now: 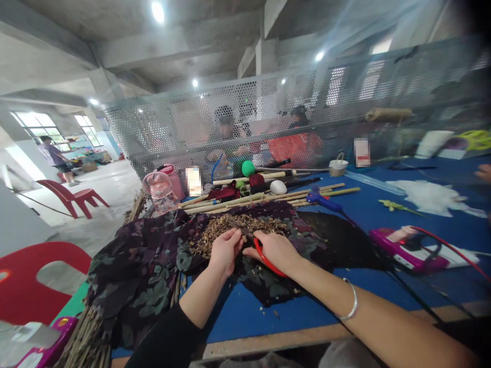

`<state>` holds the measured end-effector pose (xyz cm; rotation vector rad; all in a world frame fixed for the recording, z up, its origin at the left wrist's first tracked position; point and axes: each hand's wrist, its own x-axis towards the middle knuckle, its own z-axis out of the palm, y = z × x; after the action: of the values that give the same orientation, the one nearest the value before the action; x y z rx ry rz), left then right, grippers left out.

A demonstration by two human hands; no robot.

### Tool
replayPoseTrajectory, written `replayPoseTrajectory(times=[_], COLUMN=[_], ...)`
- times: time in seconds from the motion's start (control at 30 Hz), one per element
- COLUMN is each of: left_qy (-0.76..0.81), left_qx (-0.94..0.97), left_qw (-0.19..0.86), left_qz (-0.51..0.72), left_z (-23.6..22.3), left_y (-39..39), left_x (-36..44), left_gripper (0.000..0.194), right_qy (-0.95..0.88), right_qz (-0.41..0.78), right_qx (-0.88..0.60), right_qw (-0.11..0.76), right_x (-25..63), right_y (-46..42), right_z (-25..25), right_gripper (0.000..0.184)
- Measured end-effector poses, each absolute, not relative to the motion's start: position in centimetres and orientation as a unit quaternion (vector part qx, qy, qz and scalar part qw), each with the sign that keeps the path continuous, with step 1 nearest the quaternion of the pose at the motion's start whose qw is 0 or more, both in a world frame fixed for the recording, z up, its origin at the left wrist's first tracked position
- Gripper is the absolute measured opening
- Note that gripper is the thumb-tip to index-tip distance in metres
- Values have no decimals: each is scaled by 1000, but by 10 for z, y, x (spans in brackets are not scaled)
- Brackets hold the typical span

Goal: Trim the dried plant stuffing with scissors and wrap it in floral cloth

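Observation:
My right hand point(282, 251) is closed around the red handles of a pair of scissors point(269, 263), whose dark blades point up and left toward my other hand. Thumb and fingers of my left hand point(223, 251) pinch together close to the blades; whatever they hold is too small to make out. Both hands are over a heap of brown, dry chopped plant bits point(209, 235). Under the heap lies a dark cloth with a leaf pattern point(141, 276), spread on the blue tabletop point(230, 327).
Behind the heap lie long sticks point(233, 203), a green ball point(248, 168), a white ball point(278, 187) and a blue glue gun point(324, 201). A purple power strip point(399, 250) with cords is right. Bundled twigs point(86, 337) stand left. Another person's hand point(484, 173) shows far right.

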<state>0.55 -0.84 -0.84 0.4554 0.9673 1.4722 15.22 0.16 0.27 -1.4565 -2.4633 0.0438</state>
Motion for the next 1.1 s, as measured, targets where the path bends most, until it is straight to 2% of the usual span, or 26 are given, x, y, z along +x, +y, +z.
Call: replayPoseTrajectory(times=[0.1,0.43,0.83,1.1], left_qy=[396,352,389,385], left_qx=[198,190,210,256], left_qw=[613,612,607,559], left_qz=[654,683,661,688], left_z=[-5,-3,-7,-4], left_y=[-7,-4,-6,-10], left_x=[1,-4,1,3], left_gripper=[7,12,23,45], right_qy=[-850,-872,-875,-869], right_qz=[26,24,17,69], right_qx=[-501,-422,-417,-424], right_qw=[161,245,247,244], right_x=[153,156,155,154], right_y=[2,5,8,4], right_z=[6,1,-7,-2], right_gripper=[54,59,64,57])
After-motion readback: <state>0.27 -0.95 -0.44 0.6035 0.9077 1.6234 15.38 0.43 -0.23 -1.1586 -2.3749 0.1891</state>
